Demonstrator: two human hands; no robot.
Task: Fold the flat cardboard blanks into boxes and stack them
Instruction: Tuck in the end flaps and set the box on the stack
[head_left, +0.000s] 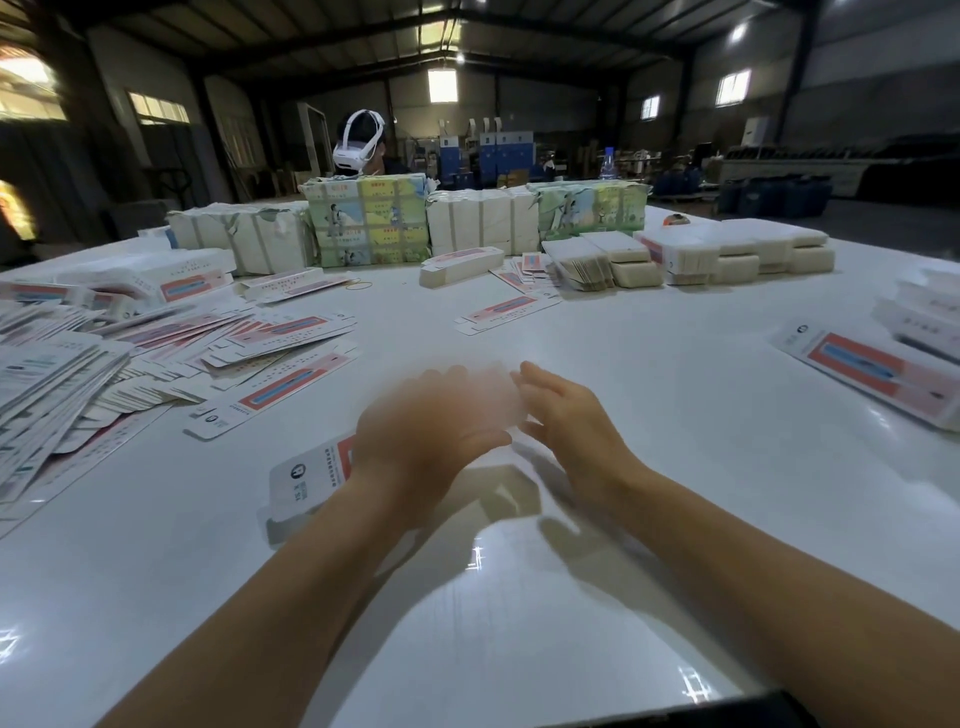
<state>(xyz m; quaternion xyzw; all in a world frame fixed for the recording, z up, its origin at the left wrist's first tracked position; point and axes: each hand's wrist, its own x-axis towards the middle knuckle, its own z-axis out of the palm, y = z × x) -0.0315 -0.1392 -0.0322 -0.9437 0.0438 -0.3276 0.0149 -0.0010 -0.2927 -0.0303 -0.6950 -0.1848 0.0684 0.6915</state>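
nearest are two bare forearms reaching over the glossy white table (675, 364). the left hand (415, 431) is blurred; whether its fingers grip anything i cannot tell. the right hand (566, 415) hangs with its fingers loosely spread, holding nothing clear. under the left wrist, behind the fingers, lies a flat white cardboard blank with a red-and-blue stripe (306, 478). it looks like a fold is starting; next calls for squeezing the blank open. left of the fingers sprawls a loose heap of blanks (104, 353); beyond the fingertips, bundled stacks (369, 218) in a dim warehouse.
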